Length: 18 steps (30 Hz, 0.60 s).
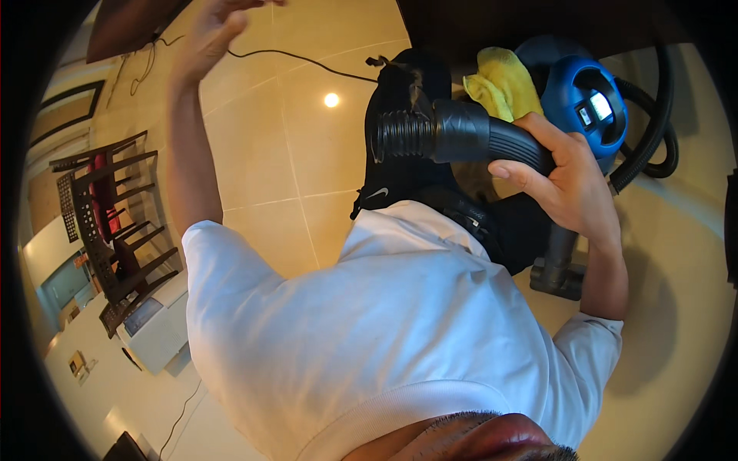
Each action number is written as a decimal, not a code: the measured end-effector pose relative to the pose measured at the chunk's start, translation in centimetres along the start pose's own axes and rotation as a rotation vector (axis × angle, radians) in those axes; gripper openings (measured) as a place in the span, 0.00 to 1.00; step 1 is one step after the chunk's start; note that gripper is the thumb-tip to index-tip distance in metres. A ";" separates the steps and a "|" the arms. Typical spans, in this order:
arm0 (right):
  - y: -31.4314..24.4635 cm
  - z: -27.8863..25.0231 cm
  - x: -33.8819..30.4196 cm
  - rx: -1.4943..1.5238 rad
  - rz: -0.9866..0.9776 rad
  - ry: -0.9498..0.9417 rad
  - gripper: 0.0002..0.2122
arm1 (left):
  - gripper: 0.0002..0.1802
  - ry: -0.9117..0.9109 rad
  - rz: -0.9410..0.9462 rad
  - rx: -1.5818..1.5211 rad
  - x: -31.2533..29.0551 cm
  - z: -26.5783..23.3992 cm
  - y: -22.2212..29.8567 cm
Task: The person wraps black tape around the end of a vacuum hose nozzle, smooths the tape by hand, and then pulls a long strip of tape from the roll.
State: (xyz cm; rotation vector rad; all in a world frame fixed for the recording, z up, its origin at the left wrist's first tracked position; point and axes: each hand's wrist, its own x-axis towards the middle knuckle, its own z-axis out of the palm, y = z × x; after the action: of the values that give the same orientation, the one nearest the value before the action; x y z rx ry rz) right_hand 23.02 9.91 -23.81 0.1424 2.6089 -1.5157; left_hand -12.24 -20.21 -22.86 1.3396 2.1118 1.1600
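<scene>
My right hand [573, 180] is wrapped round the black curved handle [516, 146] of a vacuum cleaner hose, thumb on its near side. From the handle a ribbed, taped hose end [403, 136] points left across my dark-trousered leg [407, 84]. The blue and black vacuum cleaner [555, 96] stands just beyond that hand, and a yellow cloth [503, 83] lies against it. A black floor nozzle [557, 278] shows below the right wrist. Raised at the upper left, my left hand [217, 34] has its thumb apart from the fingers and nothing visible in it; the top edge cuts it off.
A thin black cable [304, 58] crosses the tiled floor [269, 154] toward my leg. Dark furniture [469, 27] borders the far side. The thick black vacuum hose [653, 123] loops at the right. On the left stand dark slatted chairs [104, 223] and a white cabinet-like unit [157, 330].
</scene>
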 end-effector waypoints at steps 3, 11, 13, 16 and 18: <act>-0.5 0.2 -0.5 -0.134 -0.029 0.022 0.20 | 0.29 -0.322 0.231 -0.097 2.4 6.1 3.7; -2.1 -1.1 -2.1 -0.475 -0.066 0.143 0.22 | 0.22 -1.113 0.087 -0.510 8.1 13.4 5.7; -2.1 -1.6 -2.4 -0.645 -0.090 0.231 0.22 | 0.19 -1.077 0.173 -0.452 8.6 13.2 5.9; -1.3 -2.1 -2.4 -0.722 -0.034 0.315 0.21 | 0.12 -0.743 0.266 -0.330 8.5 13.1 7.1; -0.8 -2.5 -2.2 -0.755 -0.003 0.419 0.20 | 0.09 -0.580 0.480 0.022 8.2 12.8 9.2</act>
State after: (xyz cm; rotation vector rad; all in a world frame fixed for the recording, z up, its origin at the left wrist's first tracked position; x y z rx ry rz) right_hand 24.98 11.66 -21.60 0.4078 3.2957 -0.4385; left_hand -2.24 -5.56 -22.07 1.9723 1.4348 0.7628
